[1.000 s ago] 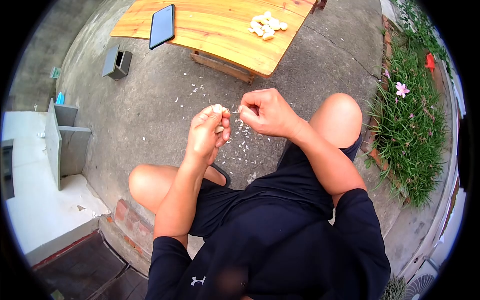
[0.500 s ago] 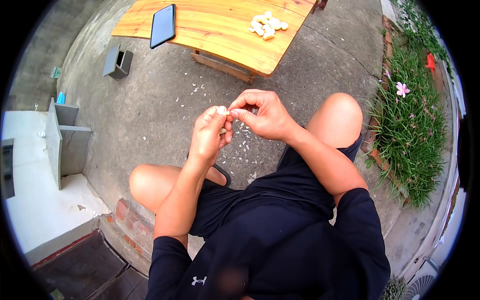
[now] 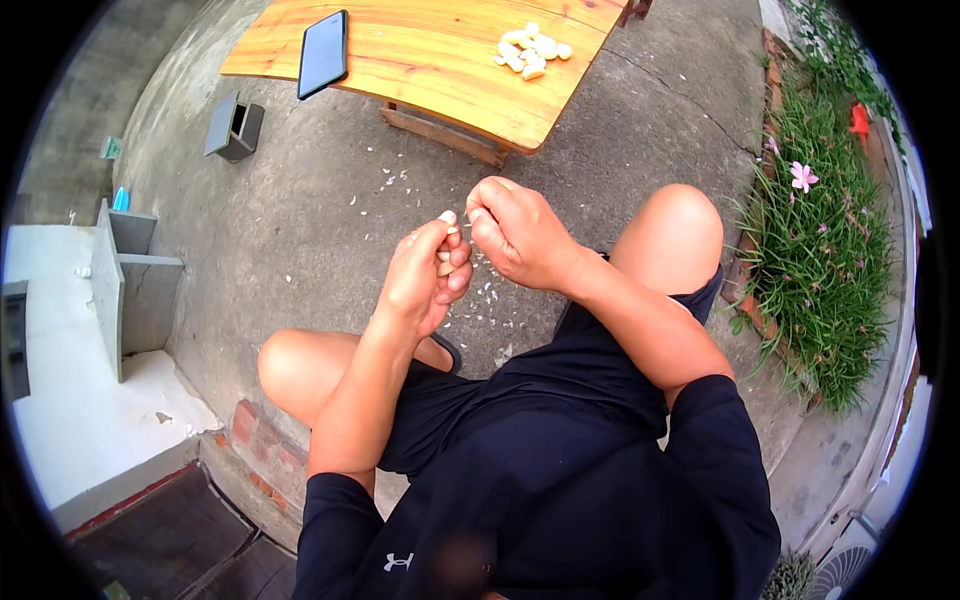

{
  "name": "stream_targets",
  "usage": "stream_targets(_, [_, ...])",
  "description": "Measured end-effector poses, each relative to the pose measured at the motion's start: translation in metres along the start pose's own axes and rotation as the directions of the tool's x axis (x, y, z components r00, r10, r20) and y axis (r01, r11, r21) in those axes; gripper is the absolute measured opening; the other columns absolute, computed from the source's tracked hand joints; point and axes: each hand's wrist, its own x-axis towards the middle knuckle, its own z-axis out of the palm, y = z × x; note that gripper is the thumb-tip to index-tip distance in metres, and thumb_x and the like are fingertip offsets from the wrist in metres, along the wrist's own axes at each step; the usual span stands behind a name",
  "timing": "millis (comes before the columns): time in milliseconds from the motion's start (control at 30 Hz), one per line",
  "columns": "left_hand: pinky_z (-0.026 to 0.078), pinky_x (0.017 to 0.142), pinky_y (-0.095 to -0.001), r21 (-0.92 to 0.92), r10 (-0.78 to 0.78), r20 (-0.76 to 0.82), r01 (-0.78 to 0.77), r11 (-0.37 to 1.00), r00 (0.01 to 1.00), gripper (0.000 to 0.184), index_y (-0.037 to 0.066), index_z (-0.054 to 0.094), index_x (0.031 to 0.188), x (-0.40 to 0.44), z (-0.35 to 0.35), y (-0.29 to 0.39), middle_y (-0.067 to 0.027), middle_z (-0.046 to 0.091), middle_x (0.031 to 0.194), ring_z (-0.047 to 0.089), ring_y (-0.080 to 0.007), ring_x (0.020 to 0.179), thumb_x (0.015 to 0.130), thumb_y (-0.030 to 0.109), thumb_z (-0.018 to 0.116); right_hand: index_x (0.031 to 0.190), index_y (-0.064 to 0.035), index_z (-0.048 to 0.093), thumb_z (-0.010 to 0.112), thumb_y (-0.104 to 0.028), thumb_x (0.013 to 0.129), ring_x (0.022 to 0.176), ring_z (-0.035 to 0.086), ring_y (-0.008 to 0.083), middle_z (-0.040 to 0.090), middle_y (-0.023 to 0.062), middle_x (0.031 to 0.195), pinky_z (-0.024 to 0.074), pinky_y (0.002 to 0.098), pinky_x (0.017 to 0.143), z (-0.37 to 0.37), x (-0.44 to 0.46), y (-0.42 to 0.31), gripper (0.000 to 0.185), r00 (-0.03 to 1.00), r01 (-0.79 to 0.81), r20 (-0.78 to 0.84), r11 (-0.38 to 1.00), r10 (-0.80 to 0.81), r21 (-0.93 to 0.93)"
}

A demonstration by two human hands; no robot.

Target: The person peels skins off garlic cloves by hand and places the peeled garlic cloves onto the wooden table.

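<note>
My left hand is closed with its palm turned up, over the ground between my knees. In its curled fingers sits a pale garlic clove, and a small white bit shows between thumb and forefinger. Just to the right, my right hand is curled with its fingertips pinched, a small gap away from the left. Whatever it pinches is too small to make out. Beyond both hands, a pile of peeled garlic cloves lies on the wooden table.
A phone rests at the table's left edge. White skin flakes litter the concrete below my hands. A grey box stands on the ground at left; a flower bed runs along the right.
My right hand has come away from the left, and its fingers have curled in tighter. The fingers of my left hand have shifted a little, showing more of the clove.
</note>
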Motion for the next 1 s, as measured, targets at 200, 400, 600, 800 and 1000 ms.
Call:
stream_targets(200, [0.027, 0.037, -0.0213, -0.017, 0.007, -0.014, -0.007, 1.000, 1.000, 0.030, 0.009, 0.052, 0.084, -0.002, 0.005, 0.003, -0.0026, 0.053, 0.070, 0.047, -0.0100, 0.049, 0.106, 0.029, 0.054, 0.095, 0.0009, 0.060, 0.062, -0.022, 0.104, 0.065, 0.060, 0.0166, 0.062, 0.0090, 0.071, 0.0490, 0.0349, 0.061, -0.019, 0.009, -0.006, 0.024, 0.851, -0.445, 0.294, 0.895, 0.436, -0.038])
stream_targets(400, [0.027, 0.037, -0.0209, -0.021, 0.094, -0.070, -0.095, 0.995, 0.993, 0.034, 0.011, 0.050, 0.081, 0.012, 0.001, 0.001, -0.0017, 0.051, 0.068, 0.046, -0.0095, 0.049, 0.106, 0.032, 0.057, 0.097, -0.0025, 0.064, 0.069, -0.020, 0.100, 0.070, 0.060, 0.0082, 0.065, 0.0008, 0.079, 0.0506, 0.0254, 0.061, 0.003, 0.005, 0.009, 0.019, 0.771, -0.631, 0.374, 0.540, 0.515, 0.557])
stream_targets(600, [0.036, 0.042, -0.0215, -0.035, 0.293, -0.139, -0.300, 0.953, 0.946, 0.036, 0.008, 0.058, 0.093, 0.001, -0.024, 0.032, -0.0048, 0.061, 0.084, 0.051, -0.0094, 0.057, 0.105, 0.043, 0.058, 0.116, -0.0044, 0.073, 0.066, 0.003, 0.086, 0.088, 0.073, 0.0276, 0.076, 0.0155, 0.097, 0.0572, 0.0340, 0.079, -0.022, -0.004, 0.043, 0.032, 0.943, -0.239, 0.173, 0.940, 0.285, -0.245])
stream_targets(800, [0.053, 0.064, -0.0267, -0.135, 0.277, -0.263, -0.320, 0.938, 0.924, 0.024, 0.000, 0.052, 0.127, -0.002, -0.018, 0.053, -0.0173, 0.065, 0.115, 0.064, -0.0191, 0.083, 0.105, 0.008, 0.055, 0.118, -0.0066, 0.073, 0.065, -0.005, 0.088, 0.098, 0.072, 0.0347, 0.075, 0.0168, 0.104, 0.0563, 0.0396, 0.089, -0.019, 0.022, 0.037, 0.031, 0.718, -0.486, 0.232, 0.711, 0.657, -0.509])
stream_targets(1000, [0.050, 0.058, -0.0235, -0.122, 0.410, -0.155, -0.430, 0.895, 0.899, 0.023, 0.001, 0.053, 0.126, -0.008, -0.034, 0.069, -0.0203, 0.066, 0.122, 0.063, -0.0159, 0.077, 0.106, 0.013, 0.055, 0.111, -0.0072, 0.075, 0.064, -0.007, 0.085, 0.104, 0.069, 0.0364, 0.073, 0.0179, 0.113, 0.0546, 0.0438, 0.093, -0.008, 0.007, 0.064, 0.028, 0.881, -0.388, 0.097, 0.825, 0.463, -0.411])
